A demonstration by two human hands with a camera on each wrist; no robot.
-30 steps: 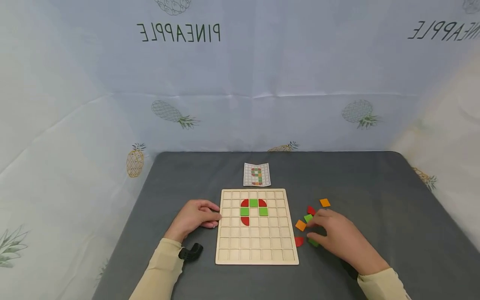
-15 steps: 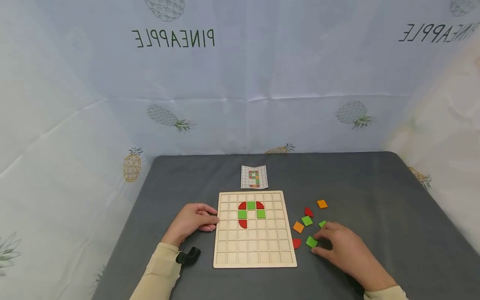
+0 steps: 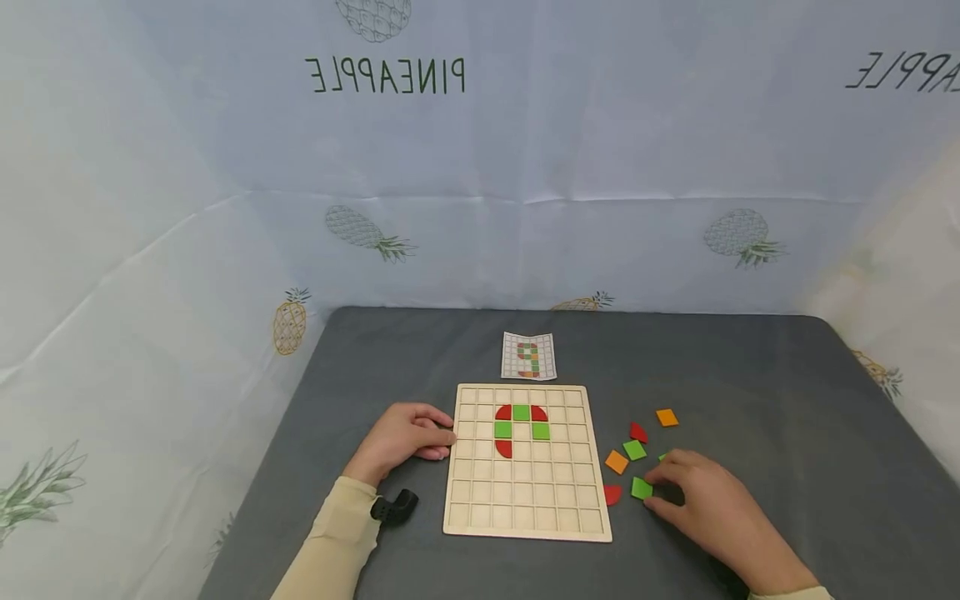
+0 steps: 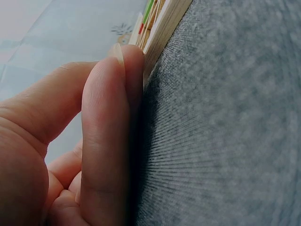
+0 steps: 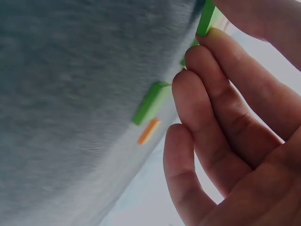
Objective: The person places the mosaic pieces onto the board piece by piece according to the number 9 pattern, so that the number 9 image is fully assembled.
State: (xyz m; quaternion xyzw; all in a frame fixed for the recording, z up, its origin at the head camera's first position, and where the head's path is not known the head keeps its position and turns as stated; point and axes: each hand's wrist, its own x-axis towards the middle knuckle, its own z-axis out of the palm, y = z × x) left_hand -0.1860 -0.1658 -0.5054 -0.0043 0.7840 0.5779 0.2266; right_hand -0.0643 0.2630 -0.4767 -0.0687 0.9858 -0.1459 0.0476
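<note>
A pale wooden grid board lies on the table, holding red quarter-round tiles and green square tiles in its upper cells. My left hand rests at the board's left edge with relaxed fingers; in the left wrist view the thumb and a fingertip meet the board's side. To the right of the board, my right hand pinches a green square tile by thumb and forefinger, low at the table. That tile shows partly between those fingers in the right wrist view.
Loose tiles lie around the right hand: orange squares, a green square, red pieces, and another green one half hidden by the fingers. A printed pattern card lies behind the board on the grey table.
The right hand has shifted away from the orange tile and now pinches the nearer green tile, uncovering other tiles. The left hand stays at the board's edge. The head view has shifted slightly.
</note>
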